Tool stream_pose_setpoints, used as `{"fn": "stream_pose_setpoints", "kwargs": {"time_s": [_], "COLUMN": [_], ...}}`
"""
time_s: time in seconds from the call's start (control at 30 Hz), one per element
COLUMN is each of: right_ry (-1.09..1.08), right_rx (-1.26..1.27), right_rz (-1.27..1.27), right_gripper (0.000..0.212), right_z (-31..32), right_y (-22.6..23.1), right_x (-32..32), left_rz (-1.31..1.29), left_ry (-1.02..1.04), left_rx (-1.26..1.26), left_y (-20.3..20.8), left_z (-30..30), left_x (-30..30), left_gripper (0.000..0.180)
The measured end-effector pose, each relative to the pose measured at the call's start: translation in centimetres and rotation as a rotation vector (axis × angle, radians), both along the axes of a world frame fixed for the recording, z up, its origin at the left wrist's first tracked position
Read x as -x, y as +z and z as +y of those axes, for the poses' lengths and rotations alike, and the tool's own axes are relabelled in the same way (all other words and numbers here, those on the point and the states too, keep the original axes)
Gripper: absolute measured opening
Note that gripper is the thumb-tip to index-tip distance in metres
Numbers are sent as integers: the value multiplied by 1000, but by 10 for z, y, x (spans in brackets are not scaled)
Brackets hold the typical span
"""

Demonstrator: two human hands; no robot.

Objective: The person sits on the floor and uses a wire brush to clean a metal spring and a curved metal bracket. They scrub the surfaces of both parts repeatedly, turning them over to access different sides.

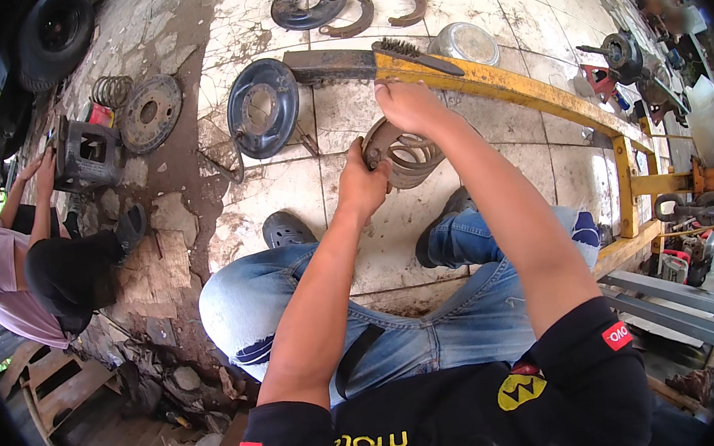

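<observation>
My left hand (364, 182) is closed around a curved brake shoe (376, 139), held up in front of me between my knees. My right hand (411, 105) is bent closed just above the shoe's upper end; whatever its fingers pinch is hidden. Below both hands a rusty coil spring (413, 167) stands on the tiles, partly covered by the shoe and my right hand. A wire brush (417, 56) lies across a yellow metal beam (515, 92) just beyond my right hand. Left of the beam's dark end is a black brake backing plate (239, 114).
Farther off lie another backing plate (288, 12), two brake shoes (352, 26) and a round metal tin (465, 45). At left a person (3, 254) sits by a dark metal housing (72, 167), near a rusty disc (132, 128). Jack stands and parts crowd the right.
</observation>
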State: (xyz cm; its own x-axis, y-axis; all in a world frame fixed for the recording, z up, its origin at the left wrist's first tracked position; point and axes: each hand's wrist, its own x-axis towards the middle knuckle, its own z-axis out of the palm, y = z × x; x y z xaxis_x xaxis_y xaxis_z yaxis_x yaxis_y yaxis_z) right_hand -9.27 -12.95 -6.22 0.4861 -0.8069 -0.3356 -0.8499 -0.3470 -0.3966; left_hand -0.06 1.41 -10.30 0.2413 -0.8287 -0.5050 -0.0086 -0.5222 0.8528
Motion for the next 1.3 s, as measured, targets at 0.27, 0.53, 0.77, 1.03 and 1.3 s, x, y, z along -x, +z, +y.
{"fn": "stream_pose_setpoints", "kwargs": {"time_s": [0.27,0.53,0.77,1.03,1.3], "right_ry": [64,105,-51,100,-131], "right_rx": [387,543,167,574,211], "right_rz": [-39,-45,73,-155,78], "right_gripper": [53,46,49,43,44], "right_z": [25,41,1,57,-6], "right_y": [-25,-10,-10,-21,1], "right_x": [12,14,4,17,27], "left_rz": [-29,-24,-17,-24,4], "left_ry": [-32,27,-25,-18,7], "left_rx": [39,73,26,35,19], "left_y": [2,-8,-2,-3,5], "left_z": [-6,1,-2,-2,-1], "left_x": [0,-2,1,1,-1], "left_gripper": [66,64,65,67,64]}}
